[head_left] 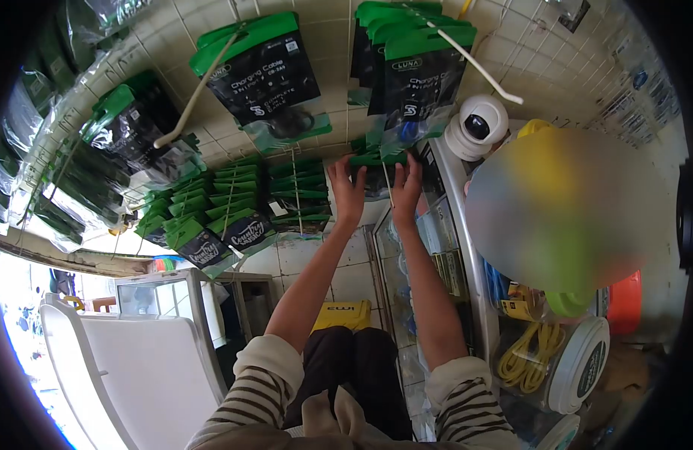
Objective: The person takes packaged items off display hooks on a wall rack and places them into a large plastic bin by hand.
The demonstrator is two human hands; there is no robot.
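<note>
Both my arms reach forward to a row of green-topped packets [378, 160] hanging on a wall hook. My left hand [348, 193] grips their left edge, with the thumb on the near side. On the right edge, my right hand [406, 193] has its fingers up around the same packets; its fingertips are partly hidden. A pale hook rod runs down between my hands. Just left hang more green-topped packets [298, 187] in a dense row. Above are black-and-green charging cable packs [421, 90], and another charging cable pack [262, 79] hangs to their left.
A white camera [478, 126] stands on the glass display case [455, 247] at right. Beside it are a tub with yellow cable [532, 356] and a blurred area. Long hook rods [196, 97] stick out above. A white chair [140, 367] stands lower left.
</note>
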